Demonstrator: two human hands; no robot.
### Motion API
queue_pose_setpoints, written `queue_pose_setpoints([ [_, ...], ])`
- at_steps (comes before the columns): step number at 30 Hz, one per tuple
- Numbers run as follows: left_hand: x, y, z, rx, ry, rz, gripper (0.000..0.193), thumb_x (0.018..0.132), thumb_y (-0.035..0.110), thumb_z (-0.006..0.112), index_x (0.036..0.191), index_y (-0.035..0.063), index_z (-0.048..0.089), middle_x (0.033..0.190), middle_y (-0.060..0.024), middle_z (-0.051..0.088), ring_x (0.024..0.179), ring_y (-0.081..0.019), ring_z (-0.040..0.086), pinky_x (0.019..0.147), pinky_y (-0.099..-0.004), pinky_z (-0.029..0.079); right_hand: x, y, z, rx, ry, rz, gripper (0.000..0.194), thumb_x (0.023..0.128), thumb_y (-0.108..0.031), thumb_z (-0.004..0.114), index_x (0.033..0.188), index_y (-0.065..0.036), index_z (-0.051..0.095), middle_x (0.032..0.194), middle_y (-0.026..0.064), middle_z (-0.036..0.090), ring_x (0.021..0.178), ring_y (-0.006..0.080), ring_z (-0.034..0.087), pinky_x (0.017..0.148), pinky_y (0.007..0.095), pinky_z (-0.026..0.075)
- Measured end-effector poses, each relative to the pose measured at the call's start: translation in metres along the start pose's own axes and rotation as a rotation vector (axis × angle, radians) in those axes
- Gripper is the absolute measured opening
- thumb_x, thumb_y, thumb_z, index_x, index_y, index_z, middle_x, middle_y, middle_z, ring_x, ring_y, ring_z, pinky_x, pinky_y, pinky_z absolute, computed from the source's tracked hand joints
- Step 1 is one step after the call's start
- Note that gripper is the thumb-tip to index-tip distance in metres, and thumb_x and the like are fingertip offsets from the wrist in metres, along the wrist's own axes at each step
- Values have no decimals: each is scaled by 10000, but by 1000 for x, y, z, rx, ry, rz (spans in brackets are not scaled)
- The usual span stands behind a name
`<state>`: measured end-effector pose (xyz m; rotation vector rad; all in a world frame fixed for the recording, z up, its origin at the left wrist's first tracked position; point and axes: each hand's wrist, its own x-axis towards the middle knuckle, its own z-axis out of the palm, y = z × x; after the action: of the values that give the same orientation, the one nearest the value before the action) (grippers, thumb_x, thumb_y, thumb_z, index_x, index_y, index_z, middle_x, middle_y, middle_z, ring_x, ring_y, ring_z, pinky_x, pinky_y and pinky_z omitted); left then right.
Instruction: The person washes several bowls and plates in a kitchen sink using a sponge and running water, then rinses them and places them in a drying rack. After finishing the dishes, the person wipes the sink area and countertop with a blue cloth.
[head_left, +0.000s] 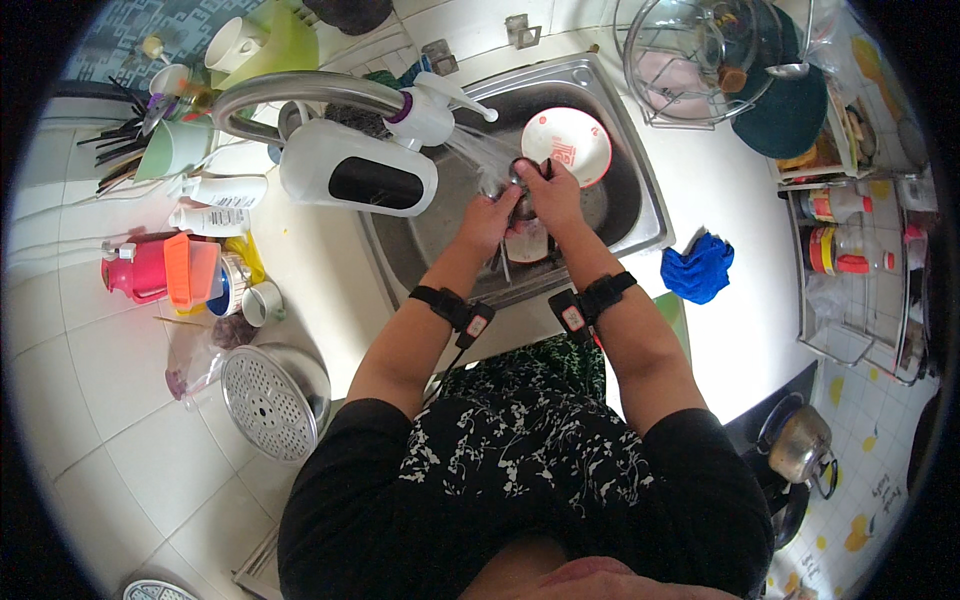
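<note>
Both hands are together over a stainless steel sink (652, 214), under the running tap. Between them is a small bunch of metal utensils (523, 204), apparently spoons, with thin handles pointing down toward me. My left hand (484, 221) grips the bunch from the left. Its upper end is in my right hand (551, 191), the thumb pressed on a rounded, shiny part. Fingers hide much of the bunch. Water (484, 154) from the white tap head (429, 116) falls on and beside my left hand. A white bowl with a red rim (555, 142) lies beyond the hands; another white dish (529, 247) is partly hidden beneath them.
The tap's white heater body (315, 169) juts over the sink's left side. A blue cloth (699, 268) lies on the right counter, near a wire dish rack (682, 116). Bottles (221, 191), a pink jug (139, 270) and a perforated steamer plate (266, 405) stand at left.
</note>
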<state>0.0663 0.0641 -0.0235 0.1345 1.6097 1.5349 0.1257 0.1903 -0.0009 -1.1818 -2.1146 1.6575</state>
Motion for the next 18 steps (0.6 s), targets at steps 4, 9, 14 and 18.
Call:
queue_pose_setpoints([
  [4, -2, 15, 8, 8, 26, -54, 273, 966, 276, 539, 990, 21, 633, 806, -24, 624, 622, -124, 578, 524, -261, 465, 6, 17, -1, -106, 5, -183, 288, 897, -261, 598, 1040, -14, 637, 896, 202, 649, 815, 345, 626, 772, 380, 487],
  [9, -4, 11, 10, 77, 12, -20, 256, 964, 286, 543, 977, 43, 623, 739, -12, 598, 567, -109, 548, 490, -251, 429, 6, 19, 5, 56, -111, -251, 242, 894, -114, 557, 1122, -50, 612, 1020, 192, 656, 946, 356, 625, 839, 382, 477],
  [14, 0, 0, 7, -27, 120, 6, 252, 959, 312, 554, 1006, 74, 621, 743, 1, 596, 585, -101, 540, 480, -259, 406, -4, 4, 10, 235, -152, -256, 254, 888, -42, 534, 1124, -69, 621, 1030, 171, 661, 974, 303, 630, 875, 361, 472],
  [18, -7, 1, 11, -235, 135, -17, 282, 959, 344, 554, 1000, 73, 621, 780, 1, 599, 639, -95, 533, 528, -268, 415, -4, -6, 13, 190, -118, -313, 195, 891, -79, 559, 1071, -45, 627, 975, 157, 656, 921, 260, 628, 831, 333, 472],
])
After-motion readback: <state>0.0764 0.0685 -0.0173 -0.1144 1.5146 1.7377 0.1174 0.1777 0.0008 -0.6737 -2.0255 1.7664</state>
